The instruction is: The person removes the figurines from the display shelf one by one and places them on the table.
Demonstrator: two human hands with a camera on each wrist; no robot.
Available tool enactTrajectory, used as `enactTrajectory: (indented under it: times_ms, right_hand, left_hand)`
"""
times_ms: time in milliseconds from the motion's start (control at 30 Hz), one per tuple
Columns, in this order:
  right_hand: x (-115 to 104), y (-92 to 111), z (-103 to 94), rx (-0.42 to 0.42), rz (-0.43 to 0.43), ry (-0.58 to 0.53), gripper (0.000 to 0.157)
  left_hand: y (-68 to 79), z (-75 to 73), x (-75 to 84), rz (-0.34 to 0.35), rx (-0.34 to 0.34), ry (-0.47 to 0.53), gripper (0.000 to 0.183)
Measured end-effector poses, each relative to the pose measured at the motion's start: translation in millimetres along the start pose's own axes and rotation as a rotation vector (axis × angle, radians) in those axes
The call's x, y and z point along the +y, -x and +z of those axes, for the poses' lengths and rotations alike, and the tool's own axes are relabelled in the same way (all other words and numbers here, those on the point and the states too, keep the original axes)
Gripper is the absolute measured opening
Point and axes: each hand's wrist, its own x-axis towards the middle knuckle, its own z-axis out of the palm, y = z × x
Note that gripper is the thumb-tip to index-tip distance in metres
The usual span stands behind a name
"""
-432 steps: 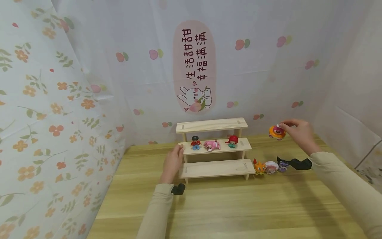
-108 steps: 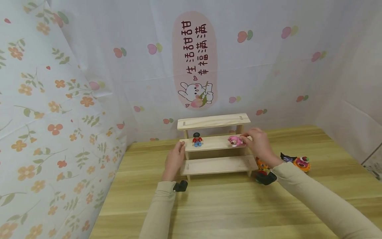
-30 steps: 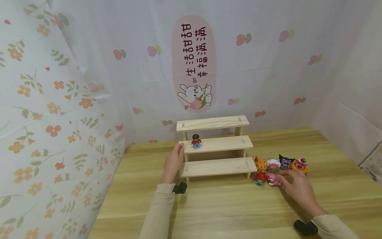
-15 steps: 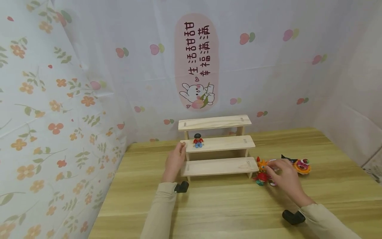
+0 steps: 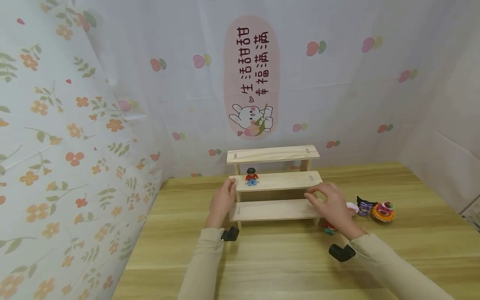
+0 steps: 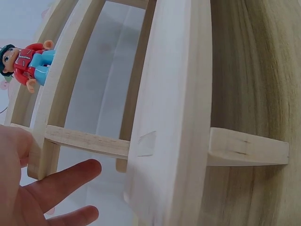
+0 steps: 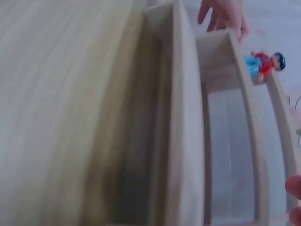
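Note:
A three-step wooden display stand (image 5: 275, 210) is on the table. My left hand (image 5: 221, 202) holds the left end of its middle step; in the left wrist view, two fingers of that hand (image 6: 28, 183) extend below the step's end. A toy figure (image 5: 252, 177) with a black cap, red top and blue legs sits on the middle step, near my left hand. In the right wrist view the same toy figure (image 7: 263, 65) shows beyond the steps. My right hand (image 5: 333, 206), with nothing in its fingers, is above the stand's right end.
Right of the stand, partly behind my right hand, toy figures lie on the table (image 5: 281, 266): a red-haired one (image 5: 330, 228), a white-topped one (image 5: 352, 208), a purple-and-black one (image 5: 364, 206) and one in an orange ring (image 5: 383, 211). A patterned cloth (image 5: 180, 108) hangs behind.
The red-haired and pink bear figures went from the middle step to the table, and the orange-ringed one was set down. My emptied right hand has since moved left toward the stand.

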Motion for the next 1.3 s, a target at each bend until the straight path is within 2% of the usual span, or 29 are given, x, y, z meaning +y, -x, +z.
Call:
enactTrajectory:
  times_ms: [200, 433, 667, 767, 967, 1300]
  right_hand:
    - [-22, -28, 15.0, -0.016, -0.100, -0.029, 0.013]
    - [-46, -54, 30.0, -0.058, -0.119, -0.080, 0.010]
    - [-56, -72, 46.1, -0.054, -0.160, -0.109, 0.008]
    - [-58, -79, 53.5, -0.075, -0.141, -0.106, 0.008]
    - [-66, -92, 67.9, -0.191, -0.056, -0.120, 0.017]
    - [-83, -110, 83.6, -0.296, -0.030, -0.083, 0.035]
  left_hand:
    - [0.8, -1.0, 0.0, -0.006, -0.013, -0.004, 0.031]
    - [-0.5, -0.3, -0.5, 0.012, -0.004, -0.010, 0.030]
    - [-0.6, 0.9, -1.0, 0.012, 0.005, -0.009, 0.029]
    - [-0.9, 1.8, -1.9, 0.010, 0.004, -0.012, 0.029]
    - [-0.7, 0.7, -2.5, 0.009, -0.007, -0.012, 0.029]
    - [-0.9, -0.2, -2.4, 0.031, -0.008, 0.010, 0.029]
